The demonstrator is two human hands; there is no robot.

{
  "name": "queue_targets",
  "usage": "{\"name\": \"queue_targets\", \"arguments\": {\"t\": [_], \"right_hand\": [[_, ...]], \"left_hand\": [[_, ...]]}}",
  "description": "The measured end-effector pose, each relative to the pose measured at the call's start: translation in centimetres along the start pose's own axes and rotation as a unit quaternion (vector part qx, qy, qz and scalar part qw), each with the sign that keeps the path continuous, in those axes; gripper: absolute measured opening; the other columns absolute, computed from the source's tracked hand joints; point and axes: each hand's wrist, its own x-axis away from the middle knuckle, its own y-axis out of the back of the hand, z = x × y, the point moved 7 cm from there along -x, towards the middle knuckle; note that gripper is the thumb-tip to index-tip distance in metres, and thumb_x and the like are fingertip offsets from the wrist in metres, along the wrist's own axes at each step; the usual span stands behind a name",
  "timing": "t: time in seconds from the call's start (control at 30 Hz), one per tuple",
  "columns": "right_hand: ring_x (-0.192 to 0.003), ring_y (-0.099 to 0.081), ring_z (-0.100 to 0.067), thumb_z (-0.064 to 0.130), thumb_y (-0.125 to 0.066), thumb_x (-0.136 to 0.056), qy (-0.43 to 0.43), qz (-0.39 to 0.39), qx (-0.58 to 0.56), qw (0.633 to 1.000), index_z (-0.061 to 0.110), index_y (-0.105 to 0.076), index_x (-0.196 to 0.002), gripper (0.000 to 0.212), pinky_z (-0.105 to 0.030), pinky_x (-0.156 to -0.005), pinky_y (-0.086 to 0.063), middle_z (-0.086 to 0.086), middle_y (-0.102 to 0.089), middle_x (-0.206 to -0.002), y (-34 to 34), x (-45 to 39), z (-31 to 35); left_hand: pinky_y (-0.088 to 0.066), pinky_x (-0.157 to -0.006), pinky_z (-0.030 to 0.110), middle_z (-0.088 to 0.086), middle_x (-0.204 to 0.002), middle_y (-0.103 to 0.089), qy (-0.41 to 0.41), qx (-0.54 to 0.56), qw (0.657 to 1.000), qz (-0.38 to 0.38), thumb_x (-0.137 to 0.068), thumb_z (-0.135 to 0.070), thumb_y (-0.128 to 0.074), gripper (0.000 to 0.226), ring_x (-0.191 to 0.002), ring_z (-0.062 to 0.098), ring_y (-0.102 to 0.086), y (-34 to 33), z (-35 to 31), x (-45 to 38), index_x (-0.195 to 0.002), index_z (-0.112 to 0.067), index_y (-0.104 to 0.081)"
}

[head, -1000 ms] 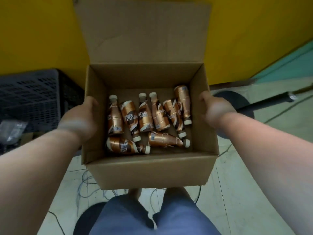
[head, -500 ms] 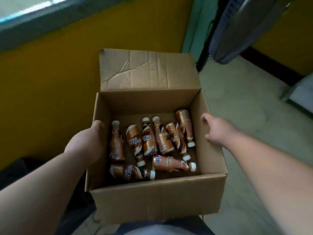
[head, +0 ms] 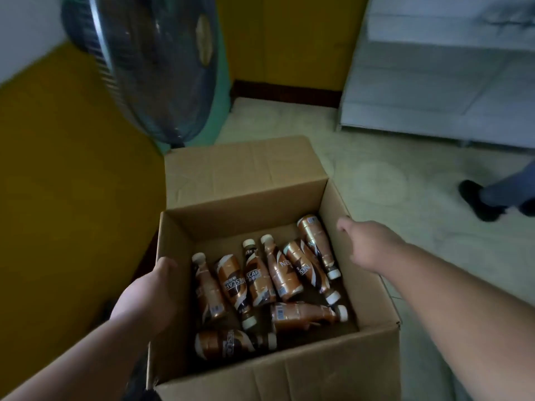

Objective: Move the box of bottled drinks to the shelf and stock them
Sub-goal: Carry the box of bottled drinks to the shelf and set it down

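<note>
back room of shop, likely: yellow walls (head: 72, 169), tiled floor (head: 390, 175), big fan (head: 156, 68), steel cabinet (head: 440, 76).

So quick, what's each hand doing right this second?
Left hand: closed on the left wall of the cardboard box, holding it.
Right hand: gripping the box's right wall, its fingers hidden behind the cardboard.

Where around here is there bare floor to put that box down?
Bare pale floor lies beyond the box, between the fan at left and the grey shelf unit at right. Farther right someone's shoe takes the floor. Inside the box, bottles crowd the bottom; only the far-left corner shows bare cardboard.
</note>
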Motion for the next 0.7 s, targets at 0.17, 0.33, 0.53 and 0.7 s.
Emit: {"name": "queue_targets", "arguments": {"t": [0.17, 0.33, 0.53, 0.7], "right_hand": [[-0.07, -0.055, -0.022, -0.002, -0.05, -0.076, -0.104, -0.004, -0.057, 0.993, 0.028, -0.042, -0.12, 0.053, -0.028, -0.049, -0.038, -0.003, -0.05, -0.074, -0.1, 3.5, -9.8], [-0.067, -0.052, -0.016, 0.005, -0.055, -0.075, -0.196, -0.018, -0.113, 0.974, 0.03, -0.039, -0.115, 0.05, -0.028, -0.051, -0.04, 0.0, -0.05, -0.077, 0.4, 4.8, -17.5], [-0.08, -0.055, -0.022, 0.028, -0.061, -0.079, -0.29, -0.024, -0.149, 0.945, 0.024, -0.042, -0.114, 0.04, -0.035, -0.071, -0.048, -0.004, -0.057, -0.092, 2.9, 4.0, -23.9], [-0.079, -0.053, -0.018, 0.018, -0.069, -0.076, -0.381, -0.063, -0.208, 0.899, 0.023, -0.039, -0.123, 0.056, -0.031, -0.067, -0.045, 0.001, -0.052, -0.087, 4.3, 5.4, -30.3]], "left_hand": [[-0.052, -0.036, 0.028, -0.002, -0.069, -0.061, -0.096, -0.004, 0.995, 0.038, -0.076, -0.004, -0.057, 0.066, -0.052, 0.014, -0.063, -0.8, -10.9, -2.8, -0.126, -0.039, -0.034], [-0.035, -0.039, 0.015, -0.006, -0.069, -0.057, -0.214, -0.057, 0.974, 0.044, -0.078, -0.006, -0.059, 0.063, -0.052, 0.008, -0.057, -0.8, -21.9, -7.5, -0.128, -0.035, -0.034], [-0.046, -0.054, 0.027, -0.003, -0.078, -0.057, -0.347, -0.103, 0.931, 0.045, -0.079, -0.007, -0.058, 0.059, -0.063, 0.013, -0.056, 1.3, -36.4, -15.0, -0.126, -0.033, -0.035], [-0.048, -0.056, 0.032, 0.003, -0.085, -0.062, -0.454, -0.154, 0.878, 0.011, -0.082, -0.012, -0.056, 0.057, -0.068, 0.02, -0.058, 2.9, -51.1, -16.9, -0.129, -0.035, -0.032]]}}
